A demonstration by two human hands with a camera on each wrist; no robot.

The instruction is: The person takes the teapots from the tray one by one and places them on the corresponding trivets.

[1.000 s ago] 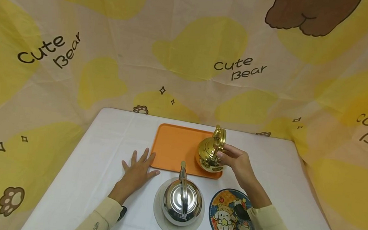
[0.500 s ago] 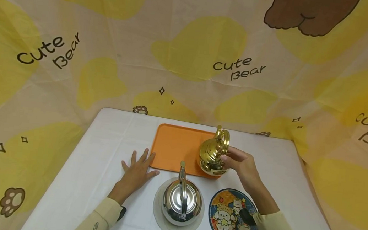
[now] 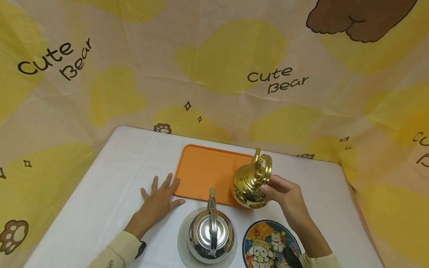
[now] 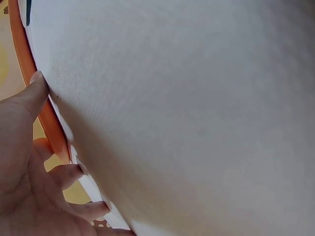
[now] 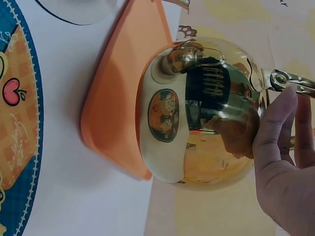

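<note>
My right hand (image 3: 287,196) pinches the loop handle of a shiny gold teapot (image 3: 248,182). The pot overlaps the right end of an orange tray (image 3: 208,167) in the head view, its spout toward the back. In the right wrist view, thumb and fingers meet at the handle's base, and the gold teapot (image 5: 197,147) mirrors its surroundings. Spread out on the white cloth, my left hand (image 3: 158,202) has fingertips right at the tray's left rim. A silver kettle (image 3: 211,239) stands in front of the tray, its handle upright.
Under the silver kettle lies a pale round mat (image 3: 187,261). To its right is a round blue mat with cartoon bears (image 3: 262,255), partly overlapped by the black wrist device (image 3: 291,257). A yellow printed curtain (image 3: 219,68) hangs behind the white table (image 3: 130,157).
My right hand has shifted the gold teapot to the right and slightly toward me, past the tray's right edge. The left hand and the silver kettle stay put.
</note>
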